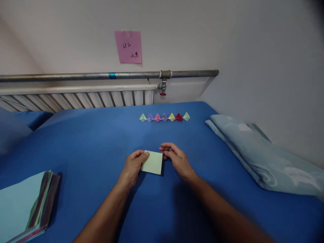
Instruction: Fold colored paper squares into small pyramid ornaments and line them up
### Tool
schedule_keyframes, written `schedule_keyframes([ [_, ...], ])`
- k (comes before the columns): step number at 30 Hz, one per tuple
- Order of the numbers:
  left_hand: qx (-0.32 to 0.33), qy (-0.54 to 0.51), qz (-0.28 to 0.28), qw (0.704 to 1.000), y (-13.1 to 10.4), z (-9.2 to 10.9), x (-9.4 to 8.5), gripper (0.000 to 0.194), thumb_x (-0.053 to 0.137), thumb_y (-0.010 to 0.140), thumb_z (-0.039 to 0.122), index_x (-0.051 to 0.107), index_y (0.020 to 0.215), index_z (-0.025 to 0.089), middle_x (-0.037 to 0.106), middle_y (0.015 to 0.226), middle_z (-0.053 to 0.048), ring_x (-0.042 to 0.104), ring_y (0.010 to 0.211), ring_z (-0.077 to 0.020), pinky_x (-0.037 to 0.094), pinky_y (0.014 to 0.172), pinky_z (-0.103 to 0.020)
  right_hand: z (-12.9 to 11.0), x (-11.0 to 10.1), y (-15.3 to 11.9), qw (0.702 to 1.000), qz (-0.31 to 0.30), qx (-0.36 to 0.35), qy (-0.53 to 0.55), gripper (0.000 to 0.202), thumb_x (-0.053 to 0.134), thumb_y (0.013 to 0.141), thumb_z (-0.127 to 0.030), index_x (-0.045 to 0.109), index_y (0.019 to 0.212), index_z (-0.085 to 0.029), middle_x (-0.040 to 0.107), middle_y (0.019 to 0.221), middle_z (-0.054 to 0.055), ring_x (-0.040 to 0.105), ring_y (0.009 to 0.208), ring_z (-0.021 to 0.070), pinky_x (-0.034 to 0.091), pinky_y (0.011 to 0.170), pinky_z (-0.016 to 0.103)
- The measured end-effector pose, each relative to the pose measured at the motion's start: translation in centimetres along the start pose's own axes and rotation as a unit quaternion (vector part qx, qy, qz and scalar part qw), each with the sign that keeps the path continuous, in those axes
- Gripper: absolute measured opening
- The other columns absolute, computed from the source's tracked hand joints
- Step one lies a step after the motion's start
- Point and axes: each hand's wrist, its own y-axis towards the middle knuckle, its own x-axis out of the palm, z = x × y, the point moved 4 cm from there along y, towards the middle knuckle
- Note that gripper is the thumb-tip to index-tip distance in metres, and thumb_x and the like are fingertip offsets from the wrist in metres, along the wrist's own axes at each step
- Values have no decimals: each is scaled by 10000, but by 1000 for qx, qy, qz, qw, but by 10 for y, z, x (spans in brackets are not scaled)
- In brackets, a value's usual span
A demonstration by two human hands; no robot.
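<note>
Blue covers the bed [86, 141]. Over its middle, one pale green paper [153, 163], roughly square, long axis unclear, turns one side to the far edge. The left hand [133, 166] pinches it between fingers; the right hand [179, 162], fingers loosely parted, is just beside it. Seven folded papers [164, 117] line the far edge.

pale green paper [153, 163] | near-square, plain face up | pinched at upper left corner | over blue cloth [88, 141]
</note>
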Motion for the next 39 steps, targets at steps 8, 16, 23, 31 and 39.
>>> schedule_keyframes([
  [8, 10, 13, -10, 1000, -4, -1, 4, 302, 810, 580, 382, 651, 670, 142, 592, 562, 19, 492, 481, -76, 365, 485, -201, 3, 16, -9, 987, -92, 122, 49, 274, 686, 648, -219, 556, 888, -201, 607, 660, -55, 567, 605, 108, 421, 576, 234],
  [16, 28, 2, 13, 1000, -4, 4, 4, 315, 789, 568, 410, 624, 643, 152, 570, 557, 29, 489, 496, -84, 373, 497, -210, 11, 23, -11, 981, -106, 138, 87, 330, 717, 596, -202, 536, 872, -197, 622, 691, -45, 571, 596, 108, 421, 504, 215],
  [23, 58, 23, 21, 998, -2, 3, 2, 332, 767, 608, 444, 593, 644, 164, 547, 563, 41, 472, 484, -80, 359, 472, -205, 13, 26, -13, 983, -97, 144, 55, 283, 684, 608, -165, 508, 827, -201, 602, 668, -53, 542, 557, 98, 404, 443, 203],
  [31, 97, 24, 44, 994, -1, 7, -3, 328, 744, 657, 449, 574, 652, 169, 530, 568, 50, 462, 489, -74, 367, 481, -203, 10, 25, -15, 979, -122, 157, 47, 261, 667, 648, -174, 578, 893, -183, 622, 651, -41, 548, 545, 89, 405, 484, 209],
  [39, 82, -21, 47, 995, 1, 9, -5, 342, 783, 616, 434, 582, 664, 161, 551, 562, 51, 480, 485, -72, 385, 483, -196, 12, 22, -12, 976, -115, 166, 82, 234, 673, 720, -369, 537, 764, -183, 567, 586, -38, 531, 499, 86, 413, 460, 211],
])
